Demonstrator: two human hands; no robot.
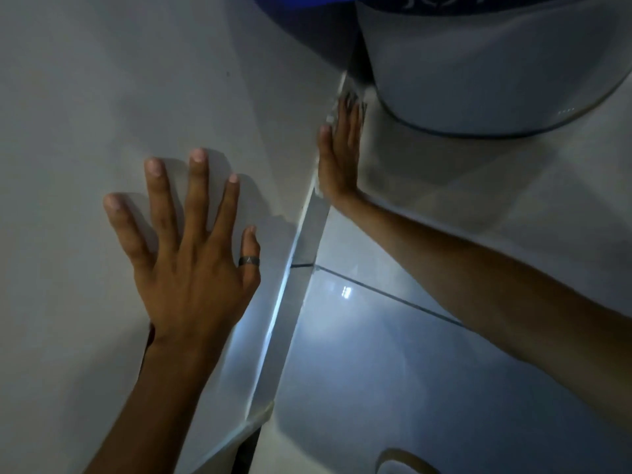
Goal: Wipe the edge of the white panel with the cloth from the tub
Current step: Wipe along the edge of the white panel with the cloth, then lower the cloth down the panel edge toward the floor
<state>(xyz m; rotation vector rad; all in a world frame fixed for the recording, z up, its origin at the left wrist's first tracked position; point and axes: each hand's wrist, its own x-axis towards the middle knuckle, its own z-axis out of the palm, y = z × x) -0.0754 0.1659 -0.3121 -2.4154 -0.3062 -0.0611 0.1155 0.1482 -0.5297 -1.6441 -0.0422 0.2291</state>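
Note:
The white panel point(102, 97) fills the left half of the view, and its edge point(301, 234) runs diagonally down the middle. My left hand point(191, 254) lies flat on the panel face with its fingers spread, a dark ring on the thumb, and holds nothing. My right hand point(340, 159) is pressed flat against the upper part of the edge. Small bits of a white cloth point(329, 118) show around its thumb and fingertips; the rest is hidden under the palm. The white tub point(478, 73) stands just beyond the right fingertips.
A blue lid or band point(301, 1) tops the tub at the upper border. Glossy pale floor tiles point(410, 371) with a dark grout line lie to the right of the panel. A brown curved object point(403, 460) shows at the bottom border. The light is dim.

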